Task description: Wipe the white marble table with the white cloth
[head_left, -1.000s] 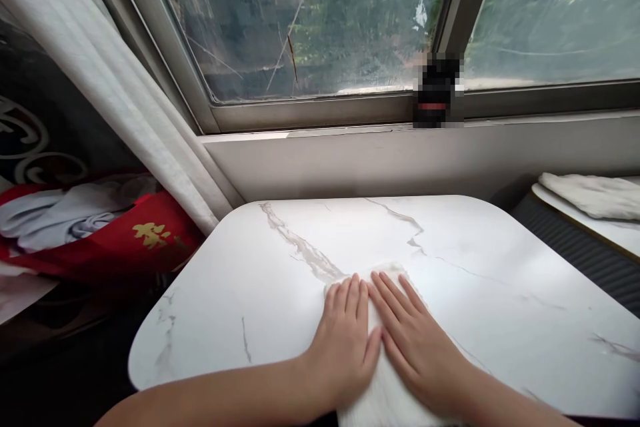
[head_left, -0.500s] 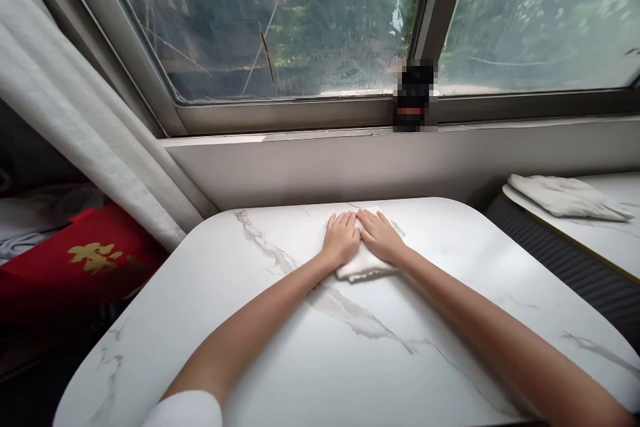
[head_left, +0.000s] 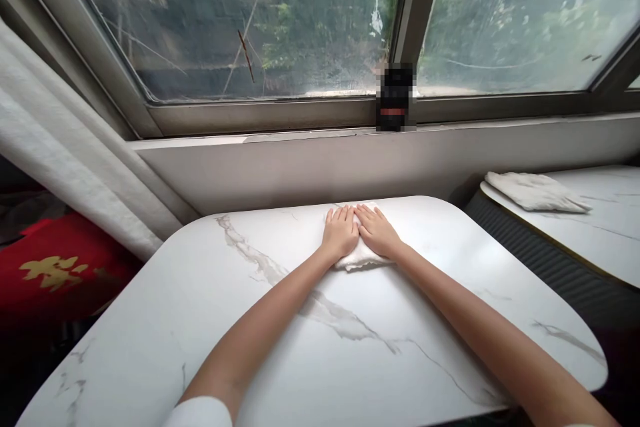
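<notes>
A white cloth [head_left: 364,258] lies folded on the white marble-patterned table [head_left: 280,360], close to its far edge. My left hand [head_left: 341,231] rests flat on the cloth's left part with its fingers stretched toward the window. Beside it, my right hand [head_left: 376,230] lies flat on the right part, fingers also extended. The two hands touch or nearly touch at the thumbs. Most of the cloth is hidden under them; its near edge shows below the palms.
A second folded cloth [head_left: 535,192] is on another marble-patterned table [head_left: 600,240] at the right. Behind stand a low wall and a window [head_left: 240,20], with a pixelated dark object [head_left: 395,97] on the sill. A curtain [head_left: 75,147] and a red fabric item [head_left: 65,273] are at left.
Both hands and the cloth have slid slightly right and toward the table's far edge. The head view has turned a little to the right.
</notes>
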Demonstrator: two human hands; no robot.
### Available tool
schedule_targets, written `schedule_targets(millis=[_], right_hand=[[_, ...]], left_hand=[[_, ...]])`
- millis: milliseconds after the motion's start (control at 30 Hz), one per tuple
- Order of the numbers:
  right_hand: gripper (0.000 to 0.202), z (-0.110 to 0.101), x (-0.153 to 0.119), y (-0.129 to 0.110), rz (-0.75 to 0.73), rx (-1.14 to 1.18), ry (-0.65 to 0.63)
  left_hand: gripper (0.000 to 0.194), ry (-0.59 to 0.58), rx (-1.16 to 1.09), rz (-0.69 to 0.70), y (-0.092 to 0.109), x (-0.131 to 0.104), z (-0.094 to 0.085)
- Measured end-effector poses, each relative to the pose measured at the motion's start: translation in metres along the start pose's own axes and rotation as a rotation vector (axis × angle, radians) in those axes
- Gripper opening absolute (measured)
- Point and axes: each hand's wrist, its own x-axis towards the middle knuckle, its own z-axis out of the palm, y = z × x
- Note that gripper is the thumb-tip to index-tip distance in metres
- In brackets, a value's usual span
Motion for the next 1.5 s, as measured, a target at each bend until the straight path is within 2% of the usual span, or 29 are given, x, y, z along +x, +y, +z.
schedule_targets(millis=[100,200,333,467,567,633,733,900,1000,1100,1200,1300,1400,1500], right_hand=[[0.055,-0.007,-0.040,-0.002,-0.022,-0.016,-0.004],[0.053,-0.015,-0.092,-0.006,-0.052,-0.016,0.009],[0.054,-0.027,-0.166,-0.016,-0.094,-0.009,0.063],[0.062,-0.038,-0.222,-0.022,-0.129,-0.020,0.082],[0.064,-0.039,-0.241,-0.020,-0.117,-0.046,0.080],[0.064,-0.036,-0.237,-0.014,-0.091,-0.065,0.069],[0.060,-0.027,-0.206,0.001,-0.038,-0.082,0.053],[0.056,-0.014,-0.106,0.037,0.087,-0.107,0.004],[0.056,-0.012,-0.048,0.058,0.069,-0.098,-0.033],[0.056,-0.011,-0.010,0.077,0.058,-0.074,-0.061],[0.055,-0.010,0.008,0.095,0.066,-0.047,-0.055],[0.055,-0.009,0.010,0.110,0.067,-0.024,-0.037],[0.055,-0.009,0.003,0.119,0.065,-0.024,-0.017],[0.055,-0.011,-0.016,0.123,0.054,-0.040,-0.002]], left_hand=[[0.049,-0.009,-0.020,0.036,0.025,-0.029,-0.004],[0.051,-0.032,-0.061,0.068,0.055,-0.068,-0.011],[0.054,-0.139,-0.162,0.148,0.091,-0.122,-0.026],[0.059,-0.311,-0.335,0.255,0.111,-0.158,-0.044],[0.061,-0.410,-0.434,0.308,0.115,-0.166,-0.049],[0.061,-0.430,-0.447,0.316,0.115,-0.160,-0.046],[0.059,-0.355,-0.381,0.272,0.109,-0.130,-0.034],[0.053,-0.147,-0.187,0.188,0.084,-0.043,-0.002],[0.052,-0.098,-0.115,0.138,0.065,0.006,0.012],[0.051,-0.077,-0.076,0.087,0.056,0.042,0.021],[0.051,-0.066,-0.049,0.060,0.059,0.064,0.028],[0.050,-0.043,-0.036,0.051,0.068,0.075,0.035],[0.051,-0.018,-0.041,0.057,0.078,0.077,0.038],[0.051,-0.010,-0.052,0.077,0.090,0.066,0.037]])
